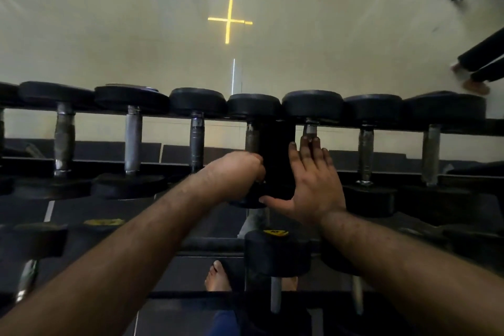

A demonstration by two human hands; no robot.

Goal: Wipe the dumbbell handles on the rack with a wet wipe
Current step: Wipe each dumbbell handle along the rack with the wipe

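Two bare hands work at the upper shelf of the black metal dumbbell rack (463, 128), where a row of black rubber-headed dumbbells lies with worn grey steel handles pointing away from the person. Landmark is the dark upright post of the rack (276, 150) in the middle. The left hand (237, 174) sits just left of this post, with fingers curled around the lower part of the grey handle of the dumbbell (252, 138) there; probably it rubs this handle, but no wet wipe is visible, so I cannot tell if one is inside the grip. The right hand (313, 180) is just right of the post, flat and with straight fingers, its tips lying over the next steel handle (310, 129); I judge it steadies the body or that dumbbell. Handles further left of the post look scratched and dull, with patches of lost coating. Below the post, a lower shelf holds more dumbbells.
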